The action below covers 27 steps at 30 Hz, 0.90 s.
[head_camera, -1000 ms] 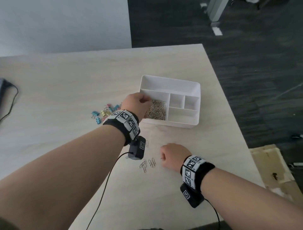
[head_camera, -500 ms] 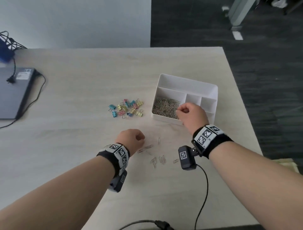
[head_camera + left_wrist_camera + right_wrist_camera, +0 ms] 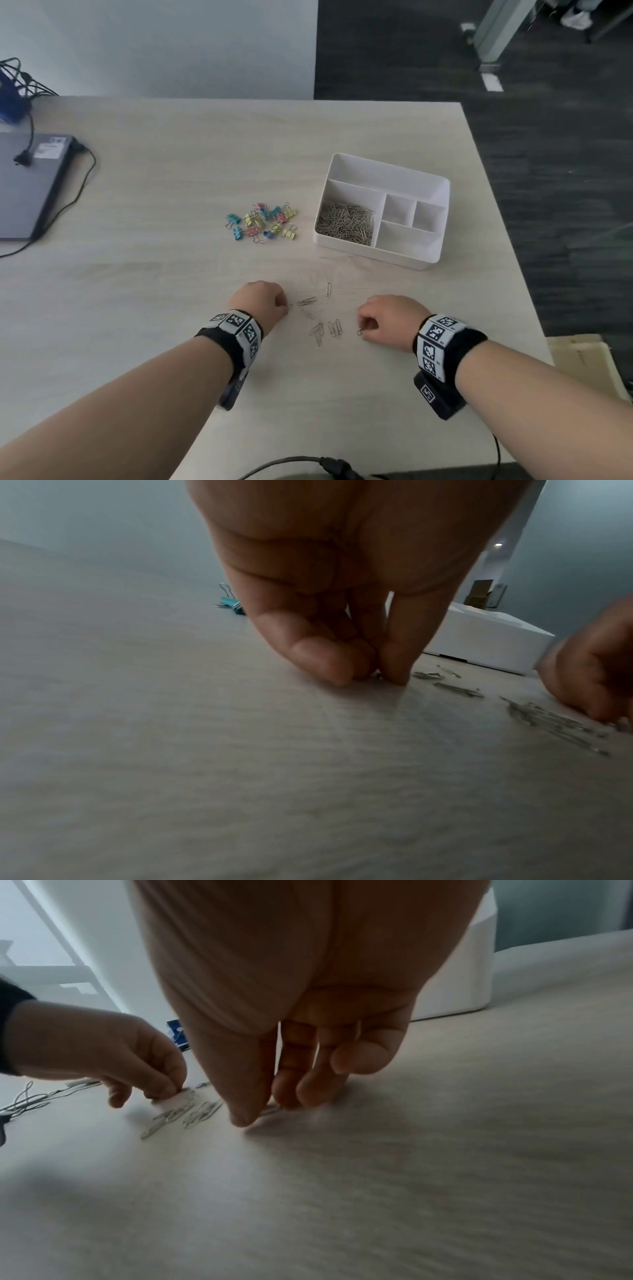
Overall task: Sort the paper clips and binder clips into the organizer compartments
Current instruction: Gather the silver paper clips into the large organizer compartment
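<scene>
Pale wall — dark carpet

Pinched clips under fingertips, unclear

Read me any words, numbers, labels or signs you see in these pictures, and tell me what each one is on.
No text can be read.
Left wristband: black-and-white square code patterns, no words.
Right wristband: the same code patterns; tiny marks beside them are too small to read.
Laptop: white stickers, print too blurred to read.
Brown box in the left wrist view: dark marks, too blurred to read.
Organizer: no markings visible.
</scene>
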Motion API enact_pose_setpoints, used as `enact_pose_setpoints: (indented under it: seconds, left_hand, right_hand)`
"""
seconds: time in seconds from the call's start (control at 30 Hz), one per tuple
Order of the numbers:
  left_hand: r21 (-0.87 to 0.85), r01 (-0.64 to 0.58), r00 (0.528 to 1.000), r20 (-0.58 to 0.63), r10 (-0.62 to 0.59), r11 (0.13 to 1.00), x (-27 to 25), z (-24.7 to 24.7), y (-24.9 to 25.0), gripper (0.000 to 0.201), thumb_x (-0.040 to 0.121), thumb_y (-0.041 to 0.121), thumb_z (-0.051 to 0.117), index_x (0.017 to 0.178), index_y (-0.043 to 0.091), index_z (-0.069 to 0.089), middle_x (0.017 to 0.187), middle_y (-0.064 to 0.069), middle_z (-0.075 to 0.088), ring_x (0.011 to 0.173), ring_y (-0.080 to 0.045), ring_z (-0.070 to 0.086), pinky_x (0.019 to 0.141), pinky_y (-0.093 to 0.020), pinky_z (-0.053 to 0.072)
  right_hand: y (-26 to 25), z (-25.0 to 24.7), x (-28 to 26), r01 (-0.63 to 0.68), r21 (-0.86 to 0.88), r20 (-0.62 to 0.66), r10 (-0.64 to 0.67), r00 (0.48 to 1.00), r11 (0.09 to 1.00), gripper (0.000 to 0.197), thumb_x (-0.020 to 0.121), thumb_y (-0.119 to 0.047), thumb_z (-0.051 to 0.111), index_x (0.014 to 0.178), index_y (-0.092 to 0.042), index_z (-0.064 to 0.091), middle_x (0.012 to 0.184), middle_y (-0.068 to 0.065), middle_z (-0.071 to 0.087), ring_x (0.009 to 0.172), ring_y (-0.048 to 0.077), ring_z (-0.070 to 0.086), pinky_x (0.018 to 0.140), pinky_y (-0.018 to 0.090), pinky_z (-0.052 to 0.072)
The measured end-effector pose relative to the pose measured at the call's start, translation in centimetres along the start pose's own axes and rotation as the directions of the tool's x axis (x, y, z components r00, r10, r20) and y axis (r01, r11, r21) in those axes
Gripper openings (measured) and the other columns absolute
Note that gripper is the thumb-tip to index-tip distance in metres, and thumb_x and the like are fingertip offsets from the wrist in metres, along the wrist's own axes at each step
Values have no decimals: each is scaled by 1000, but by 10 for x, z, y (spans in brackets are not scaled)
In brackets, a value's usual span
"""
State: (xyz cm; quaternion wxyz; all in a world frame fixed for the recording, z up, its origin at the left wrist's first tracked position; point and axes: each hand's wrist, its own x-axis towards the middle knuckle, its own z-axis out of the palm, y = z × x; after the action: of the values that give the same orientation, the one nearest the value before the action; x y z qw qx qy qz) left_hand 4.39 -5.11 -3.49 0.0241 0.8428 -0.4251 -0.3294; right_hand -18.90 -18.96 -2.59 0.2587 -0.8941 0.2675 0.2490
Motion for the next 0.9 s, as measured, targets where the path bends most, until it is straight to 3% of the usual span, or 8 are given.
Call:
enact_pose_setpoints:
  seconds: [0.1, 0.23, 0.47, 0.57, 0.73, 0.9]
  left_hand:
    - [-53, 46, 999, -20, -47, 998, 1, -2, -1, 6, 87, 29, 63, 85, 27, 68, 88, 6, 67, 84, -16, 60, 68, -27, 47]
    - [-122, 69, 996, -52, -76, 990, 9, -7, 4, 8, 87, 29, 63, 85, 26, 70, 86, 5, 69, 82, -17, 62, 67, -27, 48]
    - [-128, -24, 1000, -22, 22, 991, 17, -2, 17, 13, 85, 39, 66, 83, 28, 72, 86, 9, 67, 80, -15, 63, 70, -29, 54]
    - [-78, -67, 998, 10, 68, 995, 17, -1, 20, 21, 80, 48, 72, 84, 28, 71, 88, 9, 63, 82, -15, 62, 71, -30, 52]
    - [-17, -92, 995, 37, 92, 996, 19, -2, 24, 16, 82, 43, 71, 88, 28, 72, 95, 5, 66, 88, -18, 62, 81, -34, 55]
    - [33, -130, 989, 72, 127, 991, 19, -4, 28, 14, 87, 39, 66, 94, 29, 73, 101, 3, 66, 92, -20, 62, 81, -33, 54]
  right_hand:
    - [-4, 4, 2, -27, -39, -47, 25, 999, 999, 13, 85, -36, 57, 92, -29, 64, 98, -11, 61, 95, 13, 57, 77, 27, 43]
    - [-11, 7, 13, -167, 68, -163, 176, 971, 984, 10, 84, -38, 57, 83, -29, 62, 94, -9, 67, 90, 19, 62, 79, 31, 50]
    - [-25, 4, 37, -327, 276, -238, 393, 888, 904, 13, 81, -40, 60, 78, -27, 62, 87, -9, 69, 85, 21, 63, 74, 28, 49]
    - [-31, 0, 46, -320, 299, -275, 402, 873, 899, 16, 84, -40, 58, 79, -25, 62, 89, -5, 69, 87, 24, 63, 74, 29, 48]
    - [-49, -6, 58, -298, 268, -302, 373, 877, 916, 22, 82, -46, 61, 81, -24, 62, 92, -2, 69, 90, 25, 63, 76, 31, 48]
    - [-54, -8, 61, -245, 202, -293, 298, 909, 948, 9, 85, -33, 58, 88, -28, 65, 98, -3, 69, 93, 26, 63, 77, 31, 48]
